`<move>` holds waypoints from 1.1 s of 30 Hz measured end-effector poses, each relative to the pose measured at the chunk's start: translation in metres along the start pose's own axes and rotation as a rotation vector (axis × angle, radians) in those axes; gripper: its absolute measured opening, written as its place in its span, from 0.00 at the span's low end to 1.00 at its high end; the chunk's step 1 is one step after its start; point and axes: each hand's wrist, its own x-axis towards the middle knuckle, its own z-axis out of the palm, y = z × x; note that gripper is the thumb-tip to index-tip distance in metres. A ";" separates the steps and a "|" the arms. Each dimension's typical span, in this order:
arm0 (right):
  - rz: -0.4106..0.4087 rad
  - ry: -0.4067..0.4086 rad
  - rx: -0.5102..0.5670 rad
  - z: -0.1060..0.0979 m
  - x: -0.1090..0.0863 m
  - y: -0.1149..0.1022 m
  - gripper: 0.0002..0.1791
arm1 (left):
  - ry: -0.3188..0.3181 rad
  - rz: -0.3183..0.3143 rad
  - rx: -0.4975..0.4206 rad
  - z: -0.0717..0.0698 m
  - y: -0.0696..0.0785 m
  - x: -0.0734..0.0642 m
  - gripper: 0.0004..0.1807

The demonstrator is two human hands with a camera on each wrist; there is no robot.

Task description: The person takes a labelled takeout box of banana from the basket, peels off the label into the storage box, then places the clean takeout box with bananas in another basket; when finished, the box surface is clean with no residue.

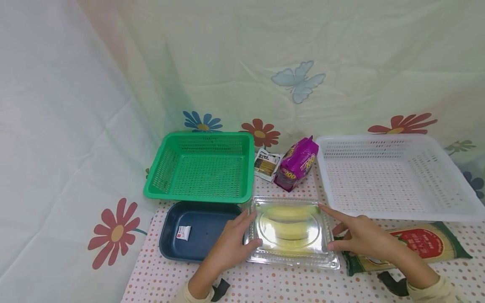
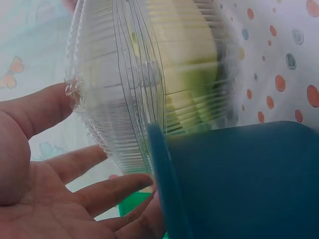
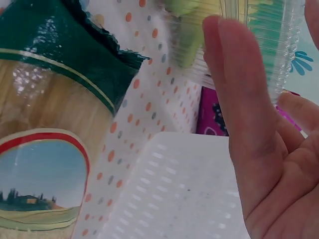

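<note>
A clear plastic clamshell box point(image 1: 288, 260) with bananas point(image 1: 291, 231) inside sits closed-looking on the dotted cloth, between both hands in the head view. At its left side my left hand point(image 1: 234, 243) spreads its fingers, and the thumb reaches over the lower left edge. In the left wrist view those fingers point(image 2: 117, 194) lie extended beside the ribbed wall and rim. My right hand point(image 1: 361, 236) touches the right side, index finger stretched to the upper right corner and thumb at the lower edge. The right wrist view shows straight fingers point(image 3: 244, 84) against the wall.
A dark blue tray point(image 1: 163, 240) holding a small white packet point(image 1: 183, 232) adjoins the box. Behind stand a green basket point(image 1: 248, 168), a flat pouch point(image 1: 266, 164) and a purple bag point(image 1: 299, 162). To the right are a white basket point(image 1: 326, 181) and a green-ended noodle-like package point(image 1: 449, 244).
</note>
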 end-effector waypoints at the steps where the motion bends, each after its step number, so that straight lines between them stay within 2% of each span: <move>1: -0.004 -0.002 0.007 0.000 0.000 0.001 0.58 | 0.002 -0.004 -0.003 0.001 0.000 0.000 0.41; 10: 0.039 -0.042 0.170 0.004 -0.001 0.003 0.58 | 0.007 -0.027 -0.040 0.002 0.000 0.000 0.45; 13: 0.040 -0.041 0.173 0.004 -0.001 0.004 0.59 | 0.004 -0.035 -0.052 0.002 -0.001 0.002 0.45; 17: 0.002 -0.030 0.168 0.005 0.000 0.006 0.59 | -0.009 -0.035 -0.124 0.000 -0.004 0.003 0.45; 21: -0.033 -0.022 0.208 0.005 0.000 0.008 0.59 | -0.024 -0.046 -0.209 -0.003 -0.007 0.003 0.43; 28: -0.001 -0.063 0.322 0.000 -0.004 0.005 0.57 | -0.002 -0.060 -0.257 -0.007 -0.006 -0.002 0.38; 33: 0.018 -0.085 0.351 -0.008 -0.010 0.003 0.55 | 0.003 -0.047 -0.340 -0.011 -0.001 -0.006 0.36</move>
